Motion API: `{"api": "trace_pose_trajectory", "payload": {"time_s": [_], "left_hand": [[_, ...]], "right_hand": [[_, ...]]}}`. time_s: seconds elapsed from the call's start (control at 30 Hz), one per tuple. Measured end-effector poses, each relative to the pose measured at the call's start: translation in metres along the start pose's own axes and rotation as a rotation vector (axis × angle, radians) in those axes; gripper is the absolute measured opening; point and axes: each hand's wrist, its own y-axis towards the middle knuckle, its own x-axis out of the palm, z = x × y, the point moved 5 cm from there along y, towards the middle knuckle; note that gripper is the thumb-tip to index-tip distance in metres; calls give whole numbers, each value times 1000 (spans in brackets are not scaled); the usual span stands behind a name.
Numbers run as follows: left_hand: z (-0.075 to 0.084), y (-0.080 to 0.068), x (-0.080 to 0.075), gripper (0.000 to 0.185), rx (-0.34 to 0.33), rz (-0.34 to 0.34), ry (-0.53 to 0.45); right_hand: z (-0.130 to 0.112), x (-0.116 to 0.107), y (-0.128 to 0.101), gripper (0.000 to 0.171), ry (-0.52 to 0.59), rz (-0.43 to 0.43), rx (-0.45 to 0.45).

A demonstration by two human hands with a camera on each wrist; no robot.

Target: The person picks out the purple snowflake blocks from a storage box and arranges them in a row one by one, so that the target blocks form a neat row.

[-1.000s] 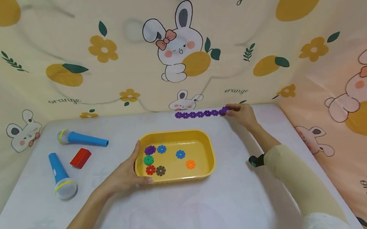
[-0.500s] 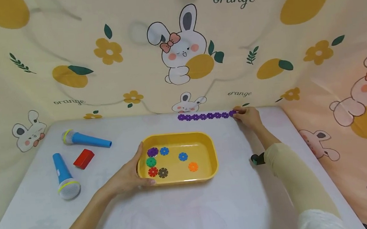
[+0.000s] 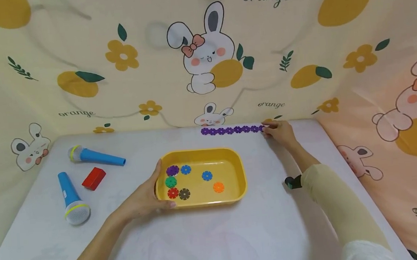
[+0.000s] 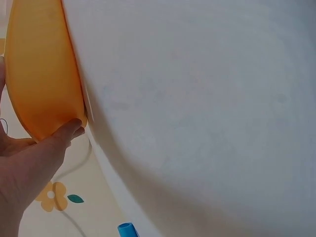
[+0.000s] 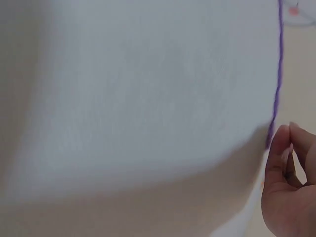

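A row of several purple snowflake discs (image 3: 229, 130) lies along the table's back edge, seen edge-on as a thin purple line (image 5: 279, 74) in the right wrist view. At its right end my right hand (image 3: 281, 133) pinches the last disc (image 3: 262, 128) between thumb and forefinger, partly covering it. My left hand (image 3: 142, 198) grips the left end of a yellow tray (image 3: 203, 201), thumb at the front corner and fingers along the side. Inside the tray lie a dark purple disc (image 3: 173, 170), a green disc (image 3: 171, 182), an orange disc (image 3: 218, 187) and several others.
Two blue toy microphones (image 3: 102, 157) (image 3: 68, 189) lie left of the tray, with a red block (image 3: 94, 179) between them. A patterned cloth wall (image 3: 124, 91) rises directly behind the table (image 3: 217, 239).
My right hand has brought the last purple disc down to the right end of the row, in line with the others. The left hand stays on the tray; the head view shifts slightly.
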Motion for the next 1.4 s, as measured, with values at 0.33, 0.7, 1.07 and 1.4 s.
{"api": "trace_pose_trajectory", "payload": {"time_s": [0.33, 0.7, 1.07, 1.4], "left_hand": [[0, 0, -2, 131, -27, -1, 12], [1, 2, 2, 131, -23, -10, 1], [2, 1, -2, 130, -27, -8, 20], [2, 2, 0, 129, -5, -32, 9]], "right_hand": [[-67, 28, -35, 34, 290, -138, -156], [-125, 63, -78, 29, 317, -292, -235], [-164, 116, -100, 21, 317, -420, -305], [-182, 158, -122, 25, 186, -499, -366]]}}
